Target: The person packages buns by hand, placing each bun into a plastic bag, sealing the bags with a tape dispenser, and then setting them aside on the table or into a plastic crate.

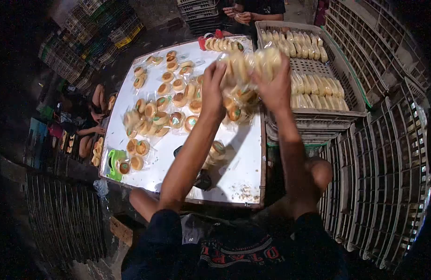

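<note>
My left hand and my right hand are both raised over the white table, each gripping an end of a row of wrapped buns in clear plastic. The row hangs between the hands, above the table's right edge and next to the grey crate. More wrapped buns lie just below my hands. Many loose packed round buns with green labels are spread over the table's left and middle.
The grey crate holds rows of packed buns. Stacked empty crates stand to the right and crates at the far left. One person stands beyond the table; another person sits at its left side.
</note>
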Available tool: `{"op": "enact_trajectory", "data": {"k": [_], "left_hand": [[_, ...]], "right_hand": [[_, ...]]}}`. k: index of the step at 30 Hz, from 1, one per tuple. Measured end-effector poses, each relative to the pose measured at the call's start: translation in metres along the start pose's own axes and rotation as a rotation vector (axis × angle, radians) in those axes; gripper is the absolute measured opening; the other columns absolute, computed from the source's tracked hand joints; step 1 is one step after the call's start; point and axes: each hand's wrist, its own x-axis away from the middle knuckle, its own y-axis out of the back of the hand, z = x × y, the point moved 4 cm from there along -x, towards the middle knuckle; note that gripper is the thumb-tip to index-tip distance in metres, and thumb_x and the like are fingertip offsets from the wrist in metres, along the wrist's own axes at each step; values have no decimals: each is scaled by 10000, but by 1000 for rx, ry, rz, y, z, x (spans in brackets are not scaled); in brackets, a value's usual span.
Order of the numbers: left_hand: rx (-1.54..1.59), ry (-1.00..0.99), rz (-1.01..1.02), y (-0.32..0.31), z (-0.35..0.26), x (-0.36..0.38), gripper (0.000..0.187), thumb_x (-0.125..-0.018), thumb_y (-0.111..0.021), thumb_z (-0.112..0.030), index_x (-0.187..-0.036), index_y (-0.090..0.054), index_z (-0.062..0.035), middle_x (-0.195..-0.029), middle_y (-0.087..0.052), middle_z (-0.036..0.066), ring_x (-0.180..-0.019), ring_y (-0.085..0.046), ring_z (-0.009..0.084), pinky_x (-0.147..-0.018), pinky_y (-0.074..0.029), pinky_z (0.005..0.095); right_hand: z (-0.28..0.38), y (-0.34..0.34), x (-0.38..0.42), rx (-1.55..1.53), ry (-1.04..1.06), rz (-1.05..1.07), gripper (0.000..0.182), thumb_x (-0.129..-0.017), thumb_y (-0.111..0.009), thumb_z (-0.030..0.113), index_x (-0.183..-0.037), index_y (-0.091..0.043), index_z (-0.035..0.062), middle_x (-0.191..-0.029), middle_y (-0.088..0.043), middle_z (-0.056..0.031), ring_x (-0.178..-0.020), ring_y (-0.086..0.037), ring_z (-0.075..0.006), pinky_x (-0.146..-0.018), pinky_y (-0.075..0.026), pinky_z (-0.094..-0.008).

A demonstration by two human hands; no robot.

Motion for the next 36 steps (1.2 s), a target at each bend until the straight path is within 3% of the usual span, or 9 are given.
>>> {"op": "enact_trajectory", "data": {"k": [6,10,16,20,25,30,31,34,36], "left_hand": [[141,-77,224,-104,24,-120,533,-897,-612,-345,-1244,-509,47,-1147,-578,119,-1062,-548,200,-906,-449,334],[-47,314,439,-123,79,-164,664,-853,-591,-568,-1314,-497,-99,-1191,-567,102,-1067,-521,225,-919,-412,413],[-21,436,395,-43,39,-68,607,-902,-597,-464,-1306,-457,-32,-1046,-612,113,-998,-588,215,-827,-483,339],[52,454,381,73,20,16,577,-977,-430,-436,-1354,-437,0,-1259,-573,194,-1170,-559,296,-987,-441,424],[34,508,10,201,23,99,537,-980,-430,-453,-1288,-504,-20,-1207,-607,164,-1112,-591,280,-926,-465,395],[183,537,-118,240,49,155,509,-968,-512,-396,-1230,-491,40,-1102,-618,182,-963,-615,239,-835,-489,347],[212,539,-118,247,59,165,484,-964,-526,-381,-1205,-509,39,-1094,-623,164,-937,-623,223,-792,-502,323],[231,591,-160,247,55,192,361,-970,-539,-285,-1163,-544,21,-1042,-647,129,-854,-651,196,-699,-527,295],[243,564,-165,247,52,199,333,-970,-547,-271,-1157,-552,4,-1003,-652,113,-852,-647,183,-689,-524,295]], "right_hand": [[-87,29,-143,194,50,-115,967,-710,-774,544,-1366,-345,-22,-1299,-450,-270,-1191,-480,-412,-991,-409,-467],[-186,28,-188,322,-159,103,1210,-685,-682,707,-1492,-149,-21,-1509,-247,-288,-1372,-323,-406,-1121,-296,-444],[-260,5,-163,626,-235,536,1062,-754,-609,707,-1422,-324,-68,-1315,-526,-274,-1205,-535,-376,-1004,-419,-437],[-166,2,-166,409,-83,278,863,-779,-666,620,-1340,-470,-6,-1236,-592,-221,-1121,-594,-345,-960,-454,-424],[-27,-63,-89,-134,142,503,559,-851,-696,420,-1216,-589,10,-987,-693,-140,-909,-670,-259,-802,-509,-359],[-109,-195,62,475,280,989,544,-772,-699,398,-1141,-597,12,-1012,-650,-268,-927,-651,-372,-823,-508,-449],[-106,-187,102,667,180,1073,646,-726,-733,219,-1297,-500,24,-1260,-546,-264,-1195,-536,-376,-965,-453,-455],[-141,-169,179,861,544,609,588,-763,-679,150,-1310,-501,27,-1307,-496,-262,-1237,-471,-390,-1010,-406,-471],[-136,-155,196,612,381,464,523,-794,-645,136,-1291,-524,22,-1276,-510,-264,-1198,-484,-397,-994,-412,-470]]}}
